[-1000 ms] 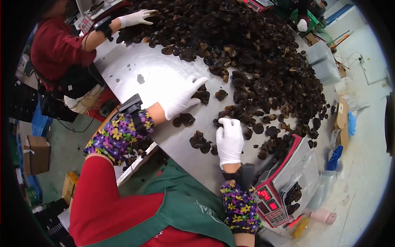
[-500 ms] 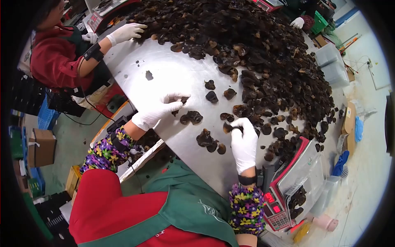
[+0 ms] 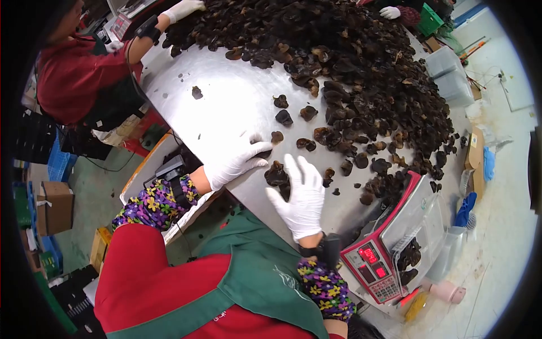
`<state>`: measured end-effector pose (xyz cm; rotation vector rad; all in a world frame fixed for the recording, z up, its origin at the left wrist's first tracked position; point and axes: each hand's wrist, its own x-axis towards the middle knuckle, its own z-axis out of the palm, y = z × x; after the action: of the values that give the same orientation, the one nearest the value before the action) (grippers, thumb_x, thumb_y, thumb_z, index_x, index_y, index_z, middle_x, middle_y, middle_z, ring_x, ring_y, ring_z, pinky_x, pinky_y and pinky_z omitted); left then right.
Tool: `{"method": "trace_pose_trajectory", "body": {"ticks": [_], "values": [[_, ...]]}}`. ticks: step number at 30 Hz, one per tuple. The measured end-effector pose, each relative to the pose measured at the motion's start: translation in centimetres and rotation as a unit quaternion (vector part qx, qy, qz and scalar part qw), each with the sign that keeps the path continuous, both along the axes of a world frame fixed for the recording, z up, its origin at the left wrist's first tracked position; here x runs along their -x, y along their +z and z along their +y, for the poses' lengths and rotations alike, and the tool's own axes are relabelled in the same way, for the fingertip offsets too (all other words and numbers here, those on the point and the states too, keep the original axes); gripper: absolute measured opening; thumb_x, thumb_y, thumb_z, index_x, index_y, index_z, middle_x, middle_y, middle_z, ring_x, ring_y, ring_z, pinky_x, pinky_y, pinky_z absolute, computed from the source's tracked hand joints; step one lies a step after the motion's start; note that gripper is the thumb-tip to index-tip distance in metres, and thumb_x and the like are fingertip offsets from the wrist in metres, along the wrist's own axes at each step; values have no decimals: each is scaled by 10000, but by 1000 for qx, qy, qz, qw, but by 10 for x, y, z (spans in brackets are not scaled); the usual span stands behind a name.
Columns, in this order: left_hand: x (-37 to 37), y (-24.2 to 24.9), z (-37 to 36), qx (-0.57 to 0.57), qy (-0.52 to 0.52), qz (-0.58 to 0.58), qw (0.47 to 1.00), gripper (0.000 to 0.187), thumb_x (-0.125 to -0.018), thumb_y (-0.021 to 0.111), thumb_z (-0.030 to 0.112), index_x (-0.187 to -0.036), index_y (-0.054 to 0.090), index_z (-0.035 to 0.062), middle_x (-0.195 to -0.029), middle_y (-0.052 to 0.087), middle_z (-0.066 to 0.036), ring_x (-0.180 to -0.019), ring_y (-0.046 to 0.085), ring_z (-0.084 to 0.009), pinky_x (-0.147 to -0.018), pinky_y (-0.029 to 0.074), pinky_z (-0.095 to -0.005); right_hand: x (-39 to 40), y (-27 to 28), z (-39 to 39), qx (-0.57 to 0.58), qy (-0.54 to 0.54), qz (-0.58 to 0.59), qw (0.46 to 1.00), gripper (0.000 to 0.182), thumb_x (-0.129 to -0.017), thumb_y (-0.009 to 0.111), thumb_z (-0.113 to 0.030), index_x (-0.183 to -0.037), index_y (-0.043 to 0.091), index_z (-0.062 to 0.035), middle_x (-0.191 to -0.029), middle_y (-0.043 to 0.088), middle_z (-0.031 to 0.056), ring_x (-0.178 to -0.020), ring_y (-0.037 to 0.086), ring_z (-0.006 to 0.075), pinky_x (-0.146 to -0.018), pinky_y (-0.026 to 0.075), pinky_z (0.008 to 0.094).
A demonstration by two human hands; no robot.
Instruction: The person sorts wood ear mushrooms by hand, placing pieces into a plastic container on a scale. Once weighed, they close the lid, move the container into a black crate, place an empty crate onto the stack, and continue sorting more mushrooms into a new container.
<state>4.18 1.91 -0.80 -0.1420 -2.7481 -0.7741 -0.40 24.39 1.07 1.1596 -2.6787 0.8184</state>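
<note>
My left hand [image 3: 237,163], in a white glove, reaches over the metal table [image 3: 226,85] with its fingers stretched out and a gap between them. Something dark shows partly beneath these fingers. A small brown fungus piece [image 3: 276,137] lies just beyond the fingertips. My right hand [image 3: 302,200], also gloved, is open with fingers spread. Between the two hands sits a dark fungus clump [image 3: 276,174], close to the right thumb and index finger. Loose pieces [image 3: 284,117] lie farther up the table.
A large fungus heap [image 3: 361,68] covers the far side. At right stands a red scale [image 3: 370,265] with a clear container [image 3: 420,248] on it. A co-worker's gloved hand [image 3: 183,10] touches the heap at upper left; another gloved hand [image 3: 389,12] is at the top right.
My left hand has moved right, over where pieces lay. My right hand has moved left, its fingers have spread, and the piece it pinched is no longer in it. The co-worker's hand has moved up.
</note>
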Motion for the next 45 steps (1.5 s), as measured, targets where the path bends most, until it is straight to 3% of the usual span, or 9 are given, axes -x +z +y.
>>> {"method": "trace_pose_trajectory", "body": {"ticks": [5, 10, 15, 22, 28, 34, 37, 39, 45], "values": [[3, -8, 2, -125, 42, 40, 990, 162, -870, 737, 97, -1021, 697, 52, -893, 650, -88, -723, 627, -214, -665, 510, -318, -9, -24, -18, -8, 14, 117, 993, 381, -807, 743, -278, -1175, 674, -208, -1232, 616, 45, -1110, 579, 275, -878, 445, 434], [45, 24, -4, -224, 96, 40, 969, 124, -875, 716, 115, -977, 687, 50, -995, 641, -133, -849, 627, -266, -759, 513, -364, -19, -25, -2, 13, 7, 135, 991, 221, -795, 732, -201, -998, 644, -205, -1015, 612, -31, -928, 601, 210, -794, 457, 390], [109, -11, -13, 22, 47, 145, 988, 431, -851, 719, 246, -1238, 644, 73, -1312, 591, -181, -1172, 551, -373, -1004, 466, -424, -25, -25, 13, 11, 4, 120, 993, 224, -800, 720, -206, -1012, 649, -193, -1031, 610, -2, -954, 596, 223, -784, 459, 403], [49, 32, 18, 91, -124, -10, 988, 672, -881, 720, 489, -1388, 560, 79, -1339, 557, -164, -1216, 535, -378, -1008, 474, -493, -33, -21, 12, -19, 19, 124, 992, 287, -792, 762, -318, -1032, 673, -189, -1089, 600, 21, -980, 595, 253, -775, 472, 405], [93, 9, 35, 85, -28, 62, 994, 976, -782, 771, 596, -1544, 389, 122, -1515, 344, -337, -1399, 321, -534, -1167, 296, -567, -33, -36, 19, -24, 4, 142, 990, 192, -812, 725, -235, -955, 611, -176, -1016, 585, 13, -802, 581, 200, -595, 503, 332], [130, 8, 64, 95, -140, 62, 984, 794, -805, 770, 535, -1494, 487, 259, -1497, 424, -243, -1291, 472, -475, -1066, 416, -560, -38, 55, 73, 124, -88, 137, 979, 289, -722, 817, -78, -966, 702, -179, -1019, 653, 12, -808, 640, 218, -654, 540, 334], [124, 7, 71, 114, -154, 52, 980, 564, -867, 736, 423, -1368, 596, 207, -1318, 558, -158, -1191, 545, -394, -963, 484, -504, -41, 111, 133, 126, -177, 167, 962, 280, -713, 790, -30, -940, 685, -154, -1029, 656, 44, -891, 627, 261, -784, 521, 376], [121, -3, 70, 134, -159, 95, 973, 238, -893, 690, 318, -1064, 653, 157, -1012, 598, -98, -931, 609, -313, -733, 544, -458, -36, 138, 176, 115, -240, 172, 949, 213, -762, 715, 37, -916, 648, -93, -980, 629, 83, -953, 609, 261, -850, 498, 389], [106, 7, 66, 154, -161, 138, 965, 150, -884, 671, 246, -977, 629, 136, -883, 579, -89, -809, 618, -293, -640, 542, -413, -8, 146, 253, 116, -321, 81, 937, 228, -829, 698, 32, -1045, 640, -17, -1016, 624, 119, -957, 612, 278, -883, 491, 367]]}}
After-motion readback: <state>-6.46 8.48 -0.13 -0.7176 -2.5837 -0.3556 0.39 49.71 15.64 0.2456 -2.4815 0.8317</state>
